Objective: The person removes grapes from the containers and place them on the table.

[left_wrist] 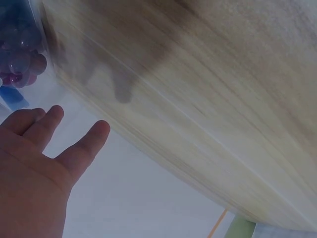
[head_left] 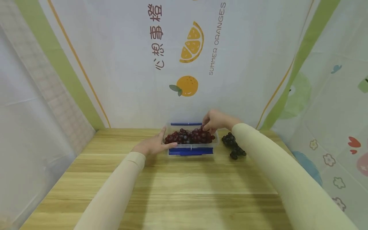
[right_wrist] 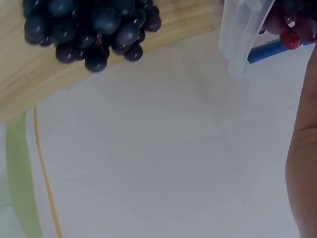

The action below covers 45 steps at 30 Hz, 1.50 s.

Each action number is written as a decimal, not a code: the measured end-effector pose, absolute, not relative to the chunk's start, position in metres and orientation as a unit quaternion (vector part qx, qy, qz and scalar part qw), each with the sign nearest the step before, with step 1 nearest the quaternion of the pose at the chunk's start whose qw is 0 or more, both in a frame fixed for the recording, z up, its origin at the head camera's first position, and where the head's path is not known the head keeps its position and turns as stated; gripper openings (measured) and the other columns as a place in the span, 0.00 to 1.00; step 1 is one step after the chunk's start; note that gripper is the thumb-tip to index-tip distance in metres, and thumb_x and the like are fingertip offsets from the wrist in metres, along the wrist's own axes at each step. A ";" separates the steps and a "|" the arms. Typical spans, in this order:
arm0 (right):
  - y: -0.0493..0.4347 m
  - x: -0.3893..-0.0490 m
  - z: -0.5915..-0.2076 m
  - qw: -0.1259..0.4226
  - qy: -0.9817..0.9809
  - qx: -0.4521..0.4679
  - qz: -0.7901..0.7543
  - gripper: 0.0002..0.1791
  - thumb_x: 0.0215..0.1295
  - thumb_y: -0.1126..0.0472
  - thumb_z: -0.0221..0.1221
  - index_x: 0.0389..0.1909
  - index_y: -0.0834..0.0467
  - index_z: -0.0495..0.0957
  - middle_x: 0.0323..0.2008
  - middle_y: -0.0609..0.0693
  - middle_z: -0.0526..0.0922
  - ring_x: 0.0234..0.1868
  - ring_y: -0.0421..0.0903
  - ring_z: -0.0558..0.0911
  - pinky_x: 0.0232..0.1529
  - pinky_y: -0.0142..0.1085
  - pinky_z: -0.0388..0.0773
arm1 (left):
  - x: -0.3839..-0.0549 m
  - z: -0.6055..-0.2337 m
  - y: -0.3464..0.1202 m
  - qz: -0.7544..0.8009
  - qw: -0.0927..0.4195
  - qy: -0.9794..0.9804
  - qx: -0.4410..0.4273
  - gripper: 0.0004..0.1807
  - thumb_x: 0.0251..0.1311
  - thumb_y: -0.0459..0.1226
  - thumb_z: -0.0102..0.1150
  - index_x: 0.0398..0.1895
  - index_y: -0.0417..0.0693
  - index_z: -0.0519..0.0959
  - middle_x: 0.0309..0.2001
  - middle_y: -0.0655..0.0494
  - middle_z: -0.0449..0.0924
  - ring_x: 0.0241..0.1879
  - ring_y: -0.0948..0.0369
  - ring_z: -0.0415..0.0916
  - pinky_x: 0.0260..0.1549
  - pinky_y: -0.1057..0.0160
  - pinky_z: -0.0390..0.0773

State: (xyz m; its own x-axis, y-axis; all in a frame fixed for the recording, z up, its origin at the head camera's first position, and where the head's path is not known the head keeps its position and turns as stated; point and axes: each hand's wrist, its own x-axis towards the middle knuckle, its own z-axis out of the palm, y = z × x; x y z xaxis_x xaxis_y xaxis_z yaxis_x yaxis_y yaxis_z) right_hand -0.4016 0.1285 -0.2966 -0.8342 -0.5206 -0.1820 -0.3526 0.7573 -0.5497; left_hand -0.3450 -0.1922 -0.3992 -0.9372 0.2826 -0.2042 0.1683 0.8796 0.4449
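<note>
left hand [head_left: 153, 145]: spread at container [head_left: 198, 146] | right hand [head_left: 214, 120]: pinching grapes [head_left: 184, 136] | cloth [head_left: 123, 83]: "心想事橙 SUMMER ORANGES"

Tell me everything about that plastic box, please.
The box looks like clear plastic: rectangular, open on top, with blue flaps along both long sides. It sits on the wooden table, holding dark red grapes. The left hand is spread around its left end; the right hand pinches grapes at its right.

Dark grapes [head_left: 234, 149] lie toward the far right corner of the counter [head_left: 184, 198]. White cloth [head_left: 238, 48] printed with oranges [head_left: 188, 86] hangs behind the far edge; patterned cloth [head_left: 325, 111] with hearts [head_left: 354, 142] flanks the right.
</note>
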 end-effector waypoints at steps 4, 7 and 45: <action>0.127 -0.402 -0.294 0.158 0.927 -0.235 -0.245 0.11 0.73 0.65 0.64 0.51 0.67 0.84 0.39 0.60 0.90 0.31 0.51 0.90 0.43 0.45 0.91 | -0.346 -0.399 -0.191 0.218 0.135 0.959 0.121 0.68 0.59 0.84 0.42 0.87 0.63 0.22 0.85 0.47 0.58 0.77 0.40 0.68 0.65 0.35 0.77; 0.125 -0.404 -0.290 0.148 0.931 -0.235 -0.239 0.08 0.73 0.64 0.63 0.47 0.65 0.83 0.35 0.58 0.88 0.31 0.50 0.89 0.43 0.47 0.91 | -0.345 -0.398 -0.191 0.225 0.134 0.957 0.122 0.68 0.59 0.83 0.43 0.87 0.62 0.22 0.86 0.46 0.55 0.78 0.40 0.67 0.68 0.34 0.74; 0.097 -0.408 -0.353 0.173 0.950 -0.255 -0.042 0.41 0.71 0.60 0.68 0.83 0.51 0.64 0.75 0.59 0.74 0.41 0.47 0.83 0.42 0.41 0.82 | -0.345 -0.400 -0.193 0.238 0.130 0.954 0.123 0.67 0.61 0.82 0.44 0.87 0.63 0.21 0.86 0.44 0.52 0.80 0.39 0.64 0.72 0.33 0.70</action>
